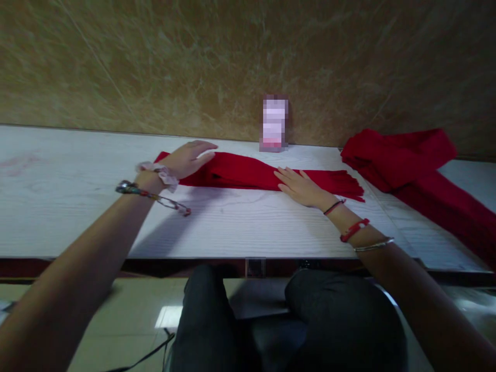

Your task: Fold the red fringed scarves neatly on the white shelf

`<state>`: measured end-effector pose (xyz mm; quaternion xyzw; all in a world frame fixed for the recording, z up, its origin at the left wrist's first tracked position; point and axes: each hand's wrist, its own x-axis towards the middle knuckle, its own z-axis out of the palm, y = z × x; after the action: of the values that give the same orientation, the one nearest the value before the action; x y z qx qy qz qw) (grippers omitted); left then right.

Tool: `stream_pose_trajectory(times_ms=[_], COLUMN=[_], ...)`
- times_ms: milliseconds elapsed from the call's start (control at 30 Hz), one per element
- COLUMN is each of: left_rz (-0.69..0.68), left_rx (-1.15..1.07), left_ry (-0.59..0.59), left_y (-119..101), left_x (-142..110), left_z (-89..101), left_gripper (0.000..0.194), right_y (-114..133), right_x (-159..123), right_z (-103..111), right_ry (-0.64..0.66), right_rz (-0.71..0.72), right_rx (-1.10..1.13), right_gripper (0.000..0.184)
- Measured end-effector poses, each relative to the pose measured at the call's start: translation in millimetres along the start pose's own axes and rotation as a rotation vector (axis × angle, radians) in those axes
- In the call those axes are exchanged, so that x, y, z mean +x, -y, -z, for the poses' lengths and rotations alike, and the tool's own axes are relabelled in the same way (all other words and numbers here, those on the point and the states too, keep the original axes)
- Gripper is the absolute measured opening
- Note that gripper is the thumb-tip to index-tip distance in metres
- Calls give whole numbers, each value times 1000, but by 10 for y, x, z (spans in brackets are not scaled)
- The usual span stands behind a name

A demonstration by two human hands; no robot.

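A folded red scarf [244, 173] lies lengthwise across the white table, its fringed end to the right. Over its left part is my left hand [191, 157], fingers stretched out and thumb apart; whether the palm touches the cloth I cannot tell. My right hand [300, 187] rests flat on the scarf right of its middle, fingers spread. Neither hand grips anything. The scarf's left end is partly hidden behind my left hand and wrist.
More red fabric [403, 160] lies heaped at the right, trailing toward the table's front edge. A phone-like object [274, 124], blurred out, leans on the marbled wall [174, 67] behind. The white tabletop [73, 206] ends just before my knees.
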<state>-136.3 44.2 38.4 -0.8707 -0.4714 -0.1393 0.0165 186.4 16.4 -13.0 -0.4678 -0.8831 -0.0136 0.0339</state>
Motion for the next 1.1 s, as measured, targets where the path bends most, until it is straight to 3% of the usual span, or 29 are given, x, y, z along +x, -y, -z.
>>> stream_pose_trajectory(times_ms=[67, 167, 267, 567, 833, 933, 1100], left_rz=[93, 78, 56, -86, -164, -149, -9], left_rx=[-7, 53, 116, 88, 235, 248, 179], left_ry=[175, 249, 226, 380, 295, 249, 184], left_y=[244, 407, 394, 321, 77, 149, 367], left_x=[-177, -374, -431, -570, -701, -725, -842], left_z=[-46, -164, -186, 84, 119, 107, 155], left_gripper=[92, 101, 94, 62, 50, 48, 54], right_y=[-5, 7, 20, -61, -94, -90, -106], right_x=[-6, -22, -50, -338, -529, -519, -531], right_z=[-9, -14, -14, -3, -8, -26, -58], right_ry=[-6, -8, -14, -18, -38, -63, -74], right_rz=[7, 0, 4, 43, 30, 33, 25], right_rx=[-13, -20, -20, -6, -28, -36, -24], right_gripper=[51, 52, 52, 51, 50, 50, 50])
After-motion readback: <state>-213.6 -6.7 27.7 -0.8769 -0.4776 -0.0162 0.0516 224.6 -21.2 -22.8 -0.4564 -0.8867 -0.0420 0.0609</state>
